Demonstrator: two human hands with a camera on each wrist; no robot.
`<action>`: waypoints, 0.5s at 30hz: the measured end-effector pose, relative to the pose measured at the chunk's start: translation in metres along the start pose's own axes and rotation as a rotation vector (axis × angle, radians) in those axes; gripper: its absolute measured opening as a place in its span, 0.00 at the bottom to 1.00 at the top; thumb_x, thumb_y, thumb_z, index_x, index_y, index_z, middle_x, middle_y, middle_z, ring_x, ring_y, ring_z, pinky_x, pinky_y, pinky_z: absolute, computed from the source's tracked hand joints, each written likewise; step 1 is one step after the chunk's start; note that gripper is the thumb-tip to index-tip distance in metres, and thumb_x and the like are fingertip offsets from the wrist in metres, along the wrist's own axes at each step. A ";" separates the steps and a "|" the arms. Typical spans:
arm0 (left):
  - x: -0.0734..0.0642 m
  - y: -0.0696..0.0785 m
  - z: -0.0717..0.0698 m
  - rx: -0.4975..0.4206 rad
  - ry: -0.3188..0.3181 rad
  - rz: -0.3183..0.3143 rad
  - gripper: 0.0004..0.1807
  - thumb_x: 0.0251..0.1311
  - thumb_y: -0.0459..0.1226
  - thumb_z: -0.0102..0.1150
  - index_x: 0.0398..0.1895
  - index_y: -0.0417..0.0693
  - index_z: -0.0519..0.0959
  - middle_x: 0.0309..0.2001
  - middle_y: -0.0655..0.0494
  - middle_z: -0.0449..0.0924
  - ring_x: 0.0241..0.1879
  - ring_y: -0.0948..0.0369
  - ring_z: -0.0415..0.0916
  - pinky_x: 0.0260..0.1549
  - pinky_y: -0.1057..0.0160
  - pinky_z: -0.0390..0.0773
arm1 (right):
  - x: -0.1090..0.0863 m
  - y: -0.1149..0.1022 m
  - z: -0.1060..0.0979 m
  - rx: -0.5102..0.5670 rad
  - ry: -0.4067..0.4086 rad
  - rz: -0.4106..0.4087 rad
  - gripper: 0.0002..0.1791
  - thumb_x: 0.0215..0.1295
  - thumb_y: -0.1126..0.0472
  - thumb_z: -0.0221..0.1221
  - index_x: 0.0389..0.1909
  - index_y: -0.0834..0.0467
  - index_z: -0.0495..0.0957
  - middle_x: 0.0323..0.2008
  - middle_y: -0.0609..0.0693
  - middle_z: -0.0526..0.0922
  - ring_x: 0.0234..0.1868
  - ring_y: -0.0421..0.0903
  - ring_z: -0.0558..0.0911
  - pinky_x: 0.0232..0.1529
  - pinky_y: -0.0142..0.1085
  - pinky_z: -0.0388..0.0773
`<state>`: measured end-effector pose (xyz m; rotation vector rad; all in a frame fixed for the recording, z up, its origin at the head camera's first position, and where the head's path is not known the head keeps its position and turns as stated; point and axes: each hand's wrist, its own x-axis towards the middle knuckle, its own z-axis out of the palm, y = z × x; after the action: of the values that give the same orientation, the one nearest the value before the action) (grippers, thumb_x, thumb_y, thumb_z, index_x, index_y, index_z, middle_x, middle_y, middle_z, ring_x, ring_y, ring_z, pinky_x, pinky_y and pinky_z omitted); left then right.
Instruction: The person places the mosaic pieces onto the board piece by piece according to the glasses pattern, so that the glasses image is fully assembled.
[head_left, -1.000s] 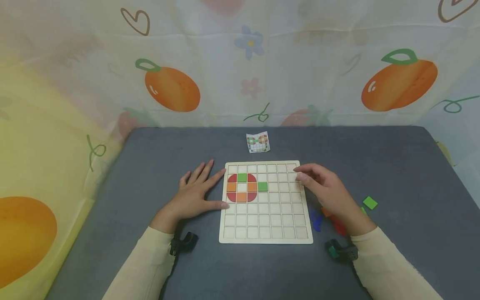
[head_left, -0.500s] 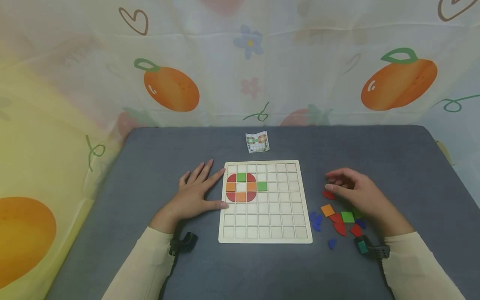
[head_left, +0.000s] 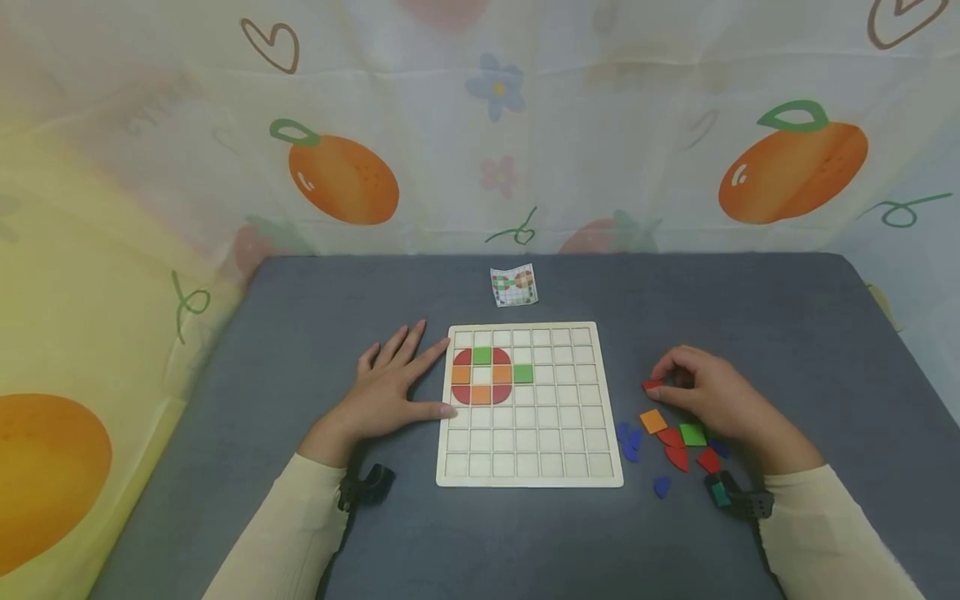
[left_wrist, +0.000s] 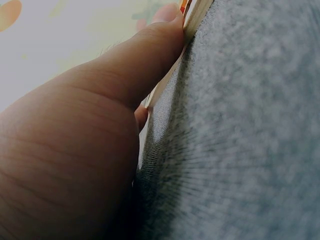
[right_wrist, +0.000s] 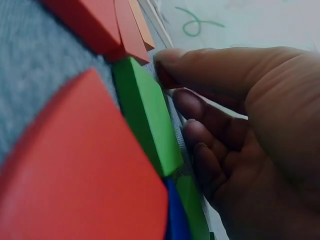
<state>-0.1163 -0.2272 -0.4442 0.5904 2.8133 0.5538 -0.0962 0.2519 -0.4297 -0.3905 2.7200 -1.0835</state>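
Observation:
In the head view my left hand (head_left: 386, 390) lies spread on the table, its thumb and forefinger at the left edge of the pale grid board (head_left: 517, 464). The left wrist view shows that thumb (left_wrist: 145, 55) pressing on the board's side. Red quarter-round pieces with orange squares and a green square (head_left: 482, 356) form a ring in the board's upper left cells. Another green square (head_left: 522, 373) sits just right of the ring. Right of the board, my right hand (head_left: 712, 396) pinches a red piece (head_left: 652, 386) between thumb and forefinger; in the right wrist view the thumb mostly covers it.
Loose pieces lie near the right hand: an orange square (head_left: 653, 422), a green square (head_left: 693, 435), several red ones (head_left: 677, 458) and several blue ones (head_left: 662, 487). A small pattern card (head_left: 514, 286) lies behind the board. A printed curtain (head_left: 600, 125) hangs past the table's far edge.
My right hand has moved from the board's upper right side out to the loose pieces and now pinches a red one. My left hand has stayed at the board's edge.

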 end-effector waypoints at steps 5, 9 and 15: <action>0.001 -0.001 0.001 0.007 0.000 -0.003 0.62 0.58 0.72 0.70 0.90 0.66 0.52 0.90 0.51 0.33 0.87 0.46 0.29 0.75 0.30 0.33 | 0.001 -0.004 0.002 0.013 0.013 0.015 0.08 0.75 0.61 0.70 0.49 0.54 0.84 0.35 0.48 0.83 0.33 0.47 0.78 0.33 0.39 0.75; 0.001 -0.001 0.001 0.003 0.008 0.001 0.62 0.58 0.72 0.70 0.90 0.65 0.53 0.90 0.50 0.34 0.87 0.45 0.30 0.74 0.29 0.34 | 0.002 -0.007 0.004 0.023 0.053 -0.003 0.12 0.78 0.61 0.67 0.58 0.56 0.86 0.49 0.51 0.87 0.43 0.48 0.83 0.42 0.41 0.80; 0.000 0.001 0.000 -0.001 0.001 -0.006 0.62 0.58 0.71 0.71 0.90 0.65 0.53 0.90 0.51 0.34 0.87 0.46 0.29 0.75 0.29 0.33 | 0.003 -0.017 0.006 0.158 0.086 0.000 0.10 0.79 0.61 0.66 0.56 0.58 0.85 0.46 0.51 0.89 0.43 0.47 0.88 0.43 0.35 0.83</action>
<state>-0.1164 -0.2266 -0.4440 0.5816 2.8151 0.5546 -0.0947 0.2349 -0.4222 -0.3258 2.6812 -1.3333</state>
